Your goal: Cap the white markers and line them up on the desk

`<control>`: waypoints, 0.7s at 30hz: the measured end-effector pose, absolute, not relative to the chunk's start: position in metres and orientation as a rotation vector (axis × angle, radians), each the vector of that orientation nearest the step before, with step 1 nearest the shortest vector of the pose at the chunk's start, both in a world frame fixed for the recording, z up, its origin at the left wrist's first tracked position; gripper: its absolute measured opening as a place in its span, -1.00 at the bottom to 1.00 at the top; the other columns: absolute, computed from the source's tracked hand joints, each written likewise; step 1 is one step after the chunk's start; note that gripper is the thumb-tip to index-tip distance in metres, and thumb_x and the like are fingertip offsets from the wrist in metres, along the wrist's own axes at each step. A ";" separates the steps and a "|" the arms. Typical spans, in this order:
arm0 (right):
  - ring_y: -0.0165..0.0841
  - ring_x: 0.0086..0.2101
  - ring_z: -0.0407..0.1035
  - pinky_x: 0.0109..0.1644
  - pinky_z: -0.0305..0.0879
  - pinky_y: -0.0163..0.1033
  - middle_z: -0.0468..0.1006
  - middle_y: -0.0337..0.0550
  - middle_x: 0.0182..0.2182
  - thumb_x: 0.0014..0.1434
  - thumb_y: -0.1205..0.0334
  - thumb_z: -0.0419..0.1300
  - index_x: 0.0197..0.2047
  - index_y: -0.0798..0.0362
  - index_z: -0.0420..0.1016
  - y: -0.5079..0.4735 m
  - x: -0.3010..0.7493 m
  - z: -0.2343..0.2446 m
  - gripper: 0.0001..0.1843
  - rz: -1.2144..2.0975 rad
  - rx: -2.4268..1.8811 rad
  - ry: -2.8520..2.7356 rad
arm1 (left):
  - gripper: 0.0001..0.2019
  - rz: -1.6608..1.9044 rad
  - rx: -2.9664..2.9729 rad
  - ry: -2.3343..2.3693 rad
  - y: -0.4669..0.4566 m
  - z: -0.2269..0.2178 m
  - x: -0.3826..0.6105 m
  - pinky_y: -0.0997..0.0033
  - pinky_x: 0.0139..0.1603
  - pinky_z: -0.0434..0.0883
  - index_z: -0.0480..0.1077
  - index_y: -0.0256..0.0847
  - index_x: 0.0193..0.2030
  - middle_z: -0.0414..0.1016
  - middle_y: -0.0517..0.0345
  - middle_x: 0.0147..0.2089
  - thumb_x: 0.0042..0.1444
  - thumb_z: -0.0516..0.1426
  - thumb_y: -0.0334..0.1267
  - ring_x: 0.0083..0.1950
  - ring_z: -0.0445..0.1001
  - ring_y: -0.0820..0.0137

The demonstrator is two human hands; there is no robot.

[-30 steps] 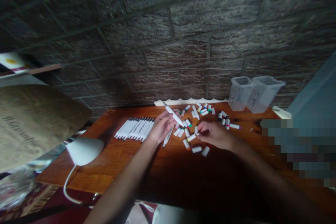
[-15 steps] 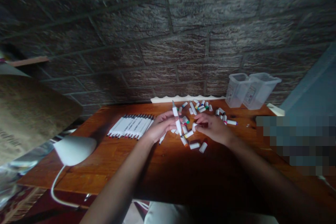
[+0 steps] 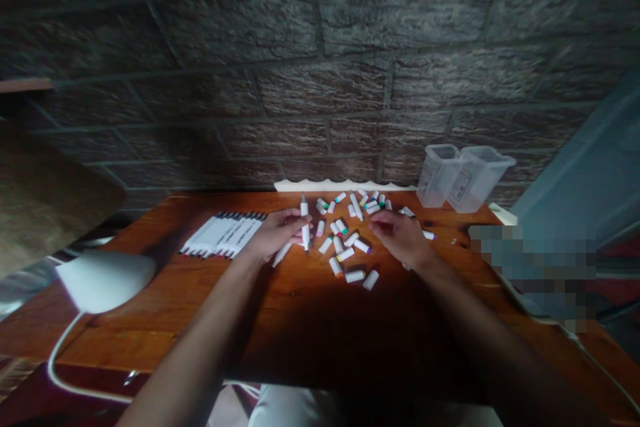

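My left hand grips an uncapped white marker, held nearly upright with its grey tip at the top. Below that hand, another white marker lies slanted on the wooden table. My right hand hovers over the right side of the scattered caps, fingers curved and apart from the thumb, with nothing visible between them. Several short white caps with coloured ends lie between my hands, among them a purple-ended cap and an orange-ended cap. A loose marker lies among the farther caps.
A row of white markers lies side by side at left. Nearer stands a white lamp with its cable. Two clear plastic containers stand at back right against the brick wall. A blurred-out object sits at the right.
The cap that was at my right fingertips is out of them, and that hand has drawn back slightly. My left hand still holds the marker, now more upright. The view has shifted right.
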State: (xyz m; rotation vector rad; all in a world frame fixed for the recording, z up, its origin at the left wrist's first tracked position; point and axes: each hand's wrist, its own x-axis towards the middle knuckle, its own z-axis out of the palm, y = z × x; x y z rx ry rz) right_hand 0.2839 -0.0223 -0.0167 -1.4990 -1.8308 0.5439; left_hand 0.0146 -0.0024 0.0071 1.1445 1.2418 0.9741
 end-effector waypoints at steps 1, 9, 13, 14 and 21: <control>-0.30 -0.16 0.53 0.03 0.39 -0.17 0.65 -0.19 -0.17 0.20 0.17 0.15 -0.21 -0.03 0.57 -0.022 0.285 -0.016 -0.82 0.535 -1.510 -1.829 | -0.66 0.996 1.149 1.215 -0.003 0.006 0.016 0.47 -0.38 0.55 0.42 -0.33 -0.20 0.61 -0.03 -0.26 -0.04 0.36 -0.20 -0.34 0.61 0.33; -0.30 -0.24 0.52 -0.10 0.38 -0.21 0.65 -0.19 -0.23 0.17 0.02 0.18 -0.18 -0.03 0.59 -0.031 0.270 -0.014 -0.73 0.865 -1.331 -1.760 | -0.58 1.138 1.079 0.810 -0.014 0.006 0.041 0.45 -0.20 0.56 0.40 -0.34 -0.17 0.61 -0.04 -0.19 -0.08 0.38 -0.14 -0.23 0.61 0.34; -0.35 -0.25 0.52 -0.16 0.37 -0.30 0.65 -0.21 -0.25 0.19 -0.05 0.16 -0.15 -0.01 0.59 -0.035 0.264 -0.012 -0.66 1.147 -1.169 -1.694 | -0.57 1.169 1.095 0.756 -0.016 0.006 0.046 0.51 -0.28 0.55 0.39 -0.32 -0.22 0.61 0.03 -0.27 -0.14 0.41 -0.15 -0.27 0.61 0.36; -0.36 -0.26 0.51 -0.17 0.36 -0.30 0.65 -0.21 -0.26 0.20 -0.04 0.15 -0.16 -0.01 0.59 -0.036 0.264 -0.012 -0.66 1.131 -1.174 -1.713 | -0.57 1.179 1.100 0.753 -0.016 0.006 0.046 0.52 -0.30 0.55 0.38 -0.32 -0.24 0.61 0.05 -0.29 -0.15 0.42 -0.15 -0.28 0.60 0.37; -0.41 -0.38 0.45 -0.24 0.27 -0.29 0.64 -0.26 -0.33 0.22 0.15 0.13 -0.24 -0.01 0.61 -0.037 0.264 -0.013 -0.77 0.683 -1.396 -1.954 | -0.56 1.202 1.110 0.713 -0.019 0.007 0.045 0.45 -0.30 0.54 0.37 -0.32 -0.25 0.60 0.06 -0.33 -0.19 0.43 -0.17 -0.31 0.61 0.33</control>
